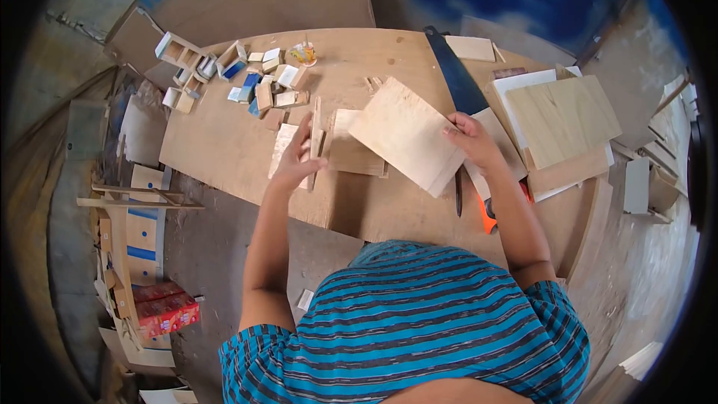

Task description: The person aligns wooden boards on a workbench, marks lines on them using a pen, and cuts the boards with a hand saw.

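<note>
My right hand (473,141) pinches the right corner of a flat plywood panel (407,135), which is tilted over the workbench. My left hand (298,163) is closed around a thin wooden board (316,131) seen nearly edge-on, with the thumb on its near side. Left of that board, a pale wood piece (280,146) is partly covered by my fingers. Between my hands lies a wooden piece (357,151), its right part overlapped by the panel. A handsaw (454,75) with a dark blue blade lies beyond my right hand, partly hidden by wood sheets.
Several small wood blocks (273,82) and a small cup (304,53) sit at the back left of the workbench (224,150). Stacked boards (572,120) lie on the right. An orange handle (488,213) shows beside my right forearm. Red boxes (168,310) stand lower left.
</note>
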`<state>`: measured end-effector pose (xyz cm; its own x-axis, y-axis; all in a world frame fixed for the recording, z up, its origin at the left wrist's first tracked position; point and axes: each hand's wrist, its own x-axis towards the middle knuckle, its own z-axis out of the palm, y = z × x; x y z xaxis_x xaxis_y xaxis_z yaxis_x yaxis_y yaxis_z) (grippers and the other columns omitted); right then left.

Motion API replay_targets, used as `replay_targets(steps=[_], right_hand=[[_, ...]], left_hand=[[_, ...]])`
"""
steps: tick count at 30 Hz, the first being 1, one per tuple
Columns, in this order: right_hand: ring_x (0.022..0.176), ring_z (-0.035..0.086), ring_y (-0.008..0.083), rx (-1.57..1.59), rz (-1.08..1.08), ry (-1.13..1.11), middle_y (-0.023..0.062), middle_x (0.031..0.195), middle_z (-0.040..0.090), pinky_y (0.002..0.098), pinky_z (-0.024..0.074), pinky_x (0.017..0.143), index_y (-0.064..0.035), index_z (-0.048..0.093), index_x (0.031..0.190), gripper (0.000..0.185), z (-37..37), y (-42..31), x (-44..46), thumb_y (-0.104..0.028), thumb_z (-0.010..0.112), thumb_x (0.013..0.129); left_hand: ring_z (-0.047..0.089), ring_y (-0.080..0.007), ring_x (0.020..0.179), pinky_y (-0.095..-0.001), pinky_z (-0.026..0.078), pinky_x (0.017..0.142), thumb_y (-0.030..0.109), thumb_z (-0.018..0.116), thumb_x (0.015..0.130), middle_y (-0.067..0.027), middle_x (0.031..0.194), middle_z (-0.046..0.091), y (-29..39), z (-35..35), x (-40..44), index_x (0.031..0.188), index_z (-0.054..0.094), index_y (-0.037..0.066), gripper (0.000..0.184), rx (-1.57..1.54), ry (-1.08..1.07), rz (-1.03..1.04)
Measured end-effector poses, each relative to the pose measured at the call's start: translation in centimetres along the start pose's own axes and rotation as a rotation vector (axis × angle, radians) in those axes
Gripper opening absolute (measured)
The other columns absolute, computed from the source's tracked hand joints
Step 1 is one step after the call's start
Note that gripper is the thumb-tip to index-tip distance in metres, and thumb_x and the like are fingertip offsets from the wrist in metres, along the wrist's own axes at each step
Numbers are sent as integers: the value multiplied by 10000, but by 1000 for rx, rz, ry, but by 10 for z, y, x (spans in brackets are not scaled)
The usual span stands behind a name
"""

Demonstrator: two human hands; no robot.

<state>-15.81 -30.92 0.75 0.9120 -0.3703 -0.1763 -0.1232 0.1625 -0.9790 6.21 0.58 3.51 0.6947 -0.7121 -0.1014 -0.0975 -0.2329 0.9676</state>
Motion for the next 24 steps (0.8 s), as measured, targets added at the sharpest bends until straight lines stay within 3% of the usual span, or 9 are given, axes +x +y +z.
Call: replay_targets(steps=[3, 6, 11, 14, 17, 20, 24], right_hand=[[1042, 545, 111, 195, 21, -33, 16, 1131, 619, 264, 394, 951, 5, 549, 1253, 368, 18, -4, -5, -136, 593, 916], [1074, 532, 108, 251, 7, -53, 23, 1146, 615, 264, 372, 978, 12, 545, 1266, 386, 26, 3, -1, -128, 577, 908], [1048, 550, 108, 200, 95, -78, 25, 1134, 627, 274, 388, 966, 1, 554, 1260, 386, 27, 3, -3, -115, 553, 892], [1069, 548, 105, 183, 155, -120, 24, 1140, 631, 274, 380, 985, -11, 568, 1246, 387, 28, 8, -4, -109, 551, 872], [1046, 560, 99, 134, 188, -151, 19, 1117, 637, 266, 395, 969, -18, 580, 1226, 385, 39, 9, -10, -90, 538, 850], [998, 572, 89, -15, 156, -199, 15, 1074, 642, 253, 421, 921, -9, 588, 1202, 373, 45, 18, -19, -66, 516, 840], [859, 611, 122, -238, 17, -149, 50, 952, 676, 270, 470, 797, -10, 634, 1124, 344, 42, 27, -40, -63, 495, 814]], left_hand=[[530, -266, 1230, -392, 422, 1050, 406, 689, 759, -148, 1343, 531, -17, 23, -20, 1425, 372, 14, 835, -594, 92, -190], [571, -301, 1181, -448, 476, 1003, 454, 644, 809, -143, 1331, 544, -5, 61, -25, 1407, 393, 28, 776, -731, 157, -159], [539, -322, 1203, -496, 462, 999, 525, 563, 872, -141, 1338, 532, -18, 90, -25, 1398, 420, 76, 706, -1068, 168, -182], [528, -328, 1220, -512, 451, 1002, 585, 532, 879, -137, 1360, 519, -25, 92, -31, 1413, 411, 87, 741, -1156, 121, -217], [537, -320, 1219, -469, 460, 1007, 536, 467, 932, -143, 1369, 516, -20, 98, -42, 1425, 388, 59, 691, -1188, 89, -171], [533, -316, 1226, -459, 450, 1019, 506, 485, 942, -156, 1361, 522, -24, 95, -51, 1422, 383, 34, 682, -1172, 87, -137], [551, -296, 1207, -431, 455, 1013, 376, 550, 947, -159, 1323, 550, -44, 77, -70, 1394, 395, -9, 609, -920, 169, -263]])
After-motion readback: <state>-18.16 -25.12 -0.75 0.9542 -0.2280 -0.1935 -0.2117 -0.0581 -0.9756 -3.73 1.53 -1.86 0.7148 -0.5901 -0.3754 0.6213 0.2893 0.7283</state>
